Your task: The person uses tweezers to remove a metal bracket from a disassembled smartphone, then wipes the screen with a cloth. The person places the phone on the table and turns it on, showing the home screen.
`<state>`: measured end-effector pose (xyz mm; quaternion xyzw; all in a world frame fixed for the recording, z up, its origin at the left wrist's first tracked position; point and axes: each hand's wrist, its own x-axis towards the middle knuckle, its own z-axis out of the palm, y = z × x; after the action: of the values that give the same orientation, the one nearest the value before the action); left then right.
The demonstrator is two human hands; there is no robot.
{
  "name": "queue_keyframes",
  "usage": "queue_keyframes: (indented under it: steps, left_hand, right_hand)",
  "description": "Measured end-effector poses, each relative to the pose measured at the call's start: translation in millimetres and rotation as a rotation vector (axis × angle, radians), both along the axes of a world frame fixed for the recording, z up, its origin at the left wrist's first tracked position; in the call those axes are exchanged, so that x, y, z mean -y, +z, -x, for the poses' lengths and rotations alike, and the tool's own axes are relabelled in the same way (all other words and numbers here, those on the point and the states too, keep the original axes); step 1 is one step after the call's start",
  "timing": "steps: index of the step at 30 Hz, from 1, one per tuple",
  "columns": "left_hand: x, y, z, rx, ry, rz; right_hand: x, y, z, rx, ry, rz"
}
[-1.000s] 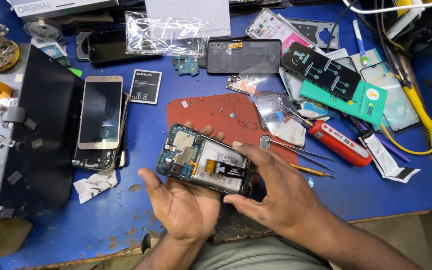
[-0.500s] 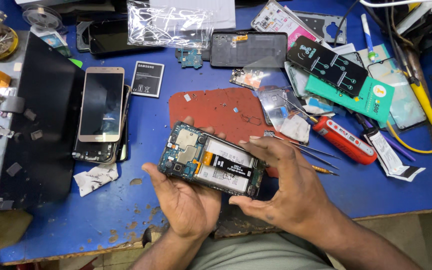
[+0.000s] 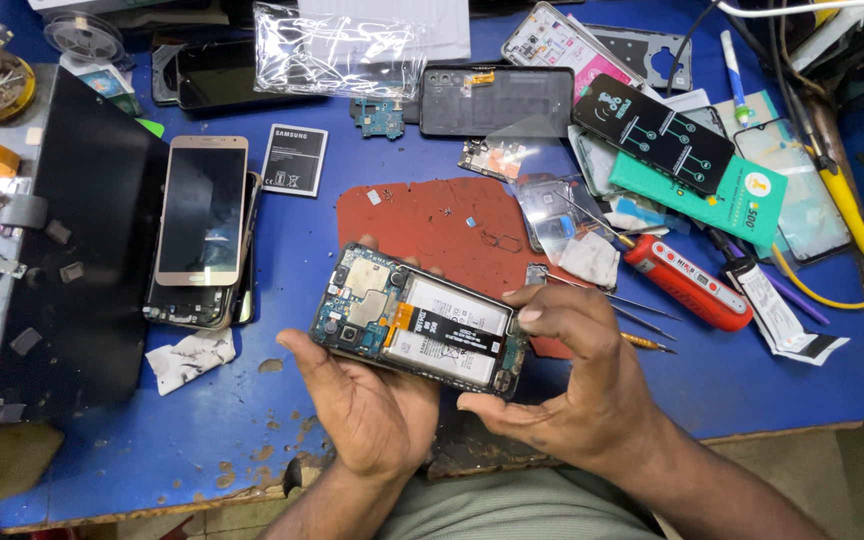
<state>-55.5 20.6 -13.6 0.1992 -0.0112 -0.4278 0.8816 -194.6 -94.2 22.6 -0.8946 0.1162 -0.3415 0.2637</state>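
An opened phone [image 3: 418, 321] with its back cover off shows a circuit board at the left end and a white battery in the middle. It lies across my left hand [image 3: 364, 405], palm up, fingers curling under its far edge. My right hand [image 3: 572, 385] grips the phone's right end, thumb below and fingers over the top corner. Both hands hold it just above the front of a red work mat [image 3: 432, 222] on the blue table [image 3: 752, 380].
A gold phone [image 3: 199, 210] lies on a stack of phones at left beside a large black panel [image 3: 82, 250]. A red screwdriver [image 3: 687, 283], tweezers, a green box [image 3: 717, 190], loose covers, a small battery [image 3: 293, 159] and a plastic bag [image 3: 337, 50] crowd the far side.
The opened phone and both hands have stayed in nearly the same place; my right hand has shifted its fingers slightly along the phone's right end.
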Motion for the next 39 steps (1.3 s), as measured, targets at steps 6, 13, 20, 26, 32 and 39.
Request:
queue_keyframes:
  steps: [6,13,20,26,32,39]
  left_hand:
    - [-1,-4,-1,-0.016,-0.003,0.001]
    - [-1,0,-3,-0.025,0.006,-0.092]
    - [3,2,-4,0.041,0.008,-0.035]
    - [5,-1,-6,0.038,0.017,-0.053]
    - [5,-1,-7,0.044,0.053,-0.057]
    - [5,6,-10,0.129,0.141,-0.148]
  right_hand:
    - [2,-10,3,0.062,0.061,-0.044]
    - [0,-16,2,0.094,0.064,-0.079]
    - [-1,-20,4,0.107,0.059,-0.080]
    - [-1,-22,5,0.151,0.053,-0.173]
    - [-2,-19,6,0.245,0.063,-0.198]
    - [-2,-4,13,0.386,0.032,-0.259]
